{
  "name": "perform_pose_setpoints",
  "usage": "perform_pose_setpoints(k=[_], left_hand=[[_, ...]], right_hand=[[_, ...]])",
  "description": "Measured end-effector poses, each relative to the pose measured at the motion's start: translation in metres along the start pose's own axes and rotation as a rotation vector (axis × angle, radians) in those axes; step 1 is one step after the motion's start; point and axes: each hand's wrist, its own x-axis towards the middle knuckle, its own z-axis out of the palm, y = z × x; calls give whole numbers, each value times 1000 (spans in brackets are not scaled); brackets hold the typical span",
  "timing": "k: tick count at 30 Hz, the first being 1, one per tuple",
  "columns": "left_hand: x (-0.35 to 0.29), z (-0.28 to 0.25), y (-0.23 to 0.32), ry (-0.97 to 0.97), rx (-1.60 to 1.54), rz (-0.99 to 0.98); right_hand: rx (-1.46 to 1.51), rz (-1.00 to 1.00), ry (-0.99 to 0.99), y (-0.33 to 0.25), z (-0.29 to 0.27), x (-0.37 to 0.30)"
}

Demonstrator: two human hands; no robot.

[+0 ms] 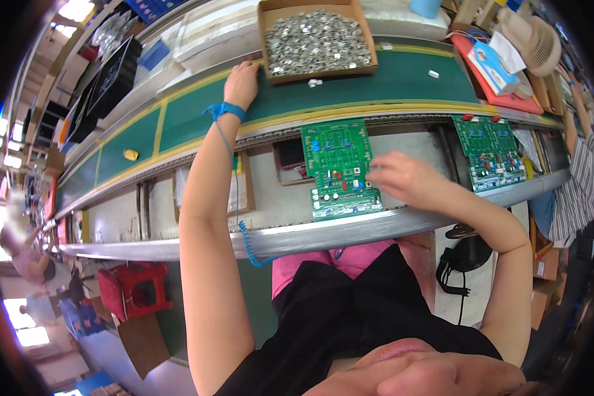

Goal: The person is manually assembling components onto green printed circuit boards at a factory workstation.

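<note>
Reaching forward across the green conveyor belt (pixel 389 79), the left hand (pixel 241 83) rests at the near-left corner of a cardboard box (pixel 268 39) filled with small silvery metal parts (pixel 315 41). Its fingers curl against the box edge; whether they have hold of a part cannot be told. A blue wrist strap (pixel 226 110) with a coiled cord (pixel 249 244) circles that wrist, apparently a grounding lead for handling electronics.

The right hand (pixel 402 177) sits at the right edge of a green circuit board (pixel 338 168), fingers bent and pinched together at the board's side, touching it; any small item between the fingertips is too small to tell. The board lies on the grey bench (pixel 270 204) directly before the person, tilted slightly, within easy reach of both arms.

Noted nearby: a 2nd green circuit board (pixel 487 150) further right, 2 loose metal parts (pixel 315 83) on the belt, a red tray (pixel 501 92) with papers, a red stool (pixel 136 289) below left. Another person's striped sleeve (pixel 577 191) borders the right.
</note>
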Motion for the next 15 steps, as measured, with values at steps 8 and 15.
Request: perform_pose_setpoints(k=[8,15], left_hand=[[-4,-23,6,-61,71,-51],[-47,-77,77,-23,-849,-367]], right_hand=[[-332,462,268,176,-50,0],[-691,472,141,221,-50,-13]])
